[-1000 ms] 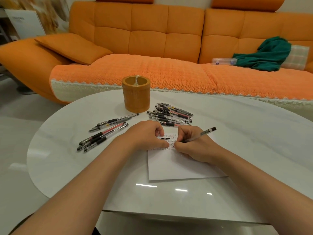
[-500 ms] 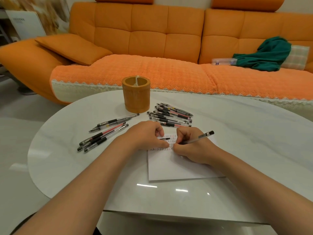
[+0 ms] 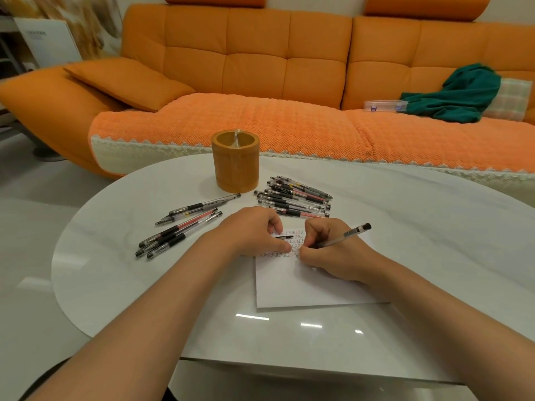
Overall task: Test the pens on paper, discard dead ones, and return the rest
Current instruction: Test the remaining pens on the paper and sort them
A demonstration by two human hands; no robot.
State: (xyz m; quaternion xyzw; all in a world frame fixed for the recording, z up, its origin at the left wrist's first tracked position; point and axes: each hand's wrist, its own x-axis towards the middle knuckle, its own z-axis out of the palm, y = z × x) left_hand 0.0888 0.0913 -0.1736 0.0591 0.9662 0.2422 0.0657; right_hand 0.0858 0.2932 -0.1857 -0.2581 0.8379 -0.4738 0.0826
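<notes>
the right hand (image 3: 330, 256) grips a pen (image 3: 346, 235) in a writing hold, its fingers (image 3: 314, 231) curled tight round the barrel, with the tip down on the sheet of paper (image 3: 304, 287) among rows of small test marks. the tip itself is hidden behind the knuckles, so i cannot tell whether ink is flowing. the left hand (image 3: 249, 234) rests on the top of the sheet and its curled fingers pinch a small dark cap (image 3: 285, 236), by the look of it the pen's own. the main risk, as i judge it, is in the sorting: a tight pile of pens (image 3: 292, 198) lies just beyond the paper and a looser group of pens (image 3: 185, 224) lies off to the left. both are near the wooden cup (image 3: 235, 160) and nothing marks which is which, so a dead pen could land among the good ones. a faint stroke over the crowded marks could be misread as a live line. if the left hand lifts, the sheet may slide on the glossy counter (image 3: 419, 227). the cap, being small, could roll away or end up on the wrong pen.
</notes>
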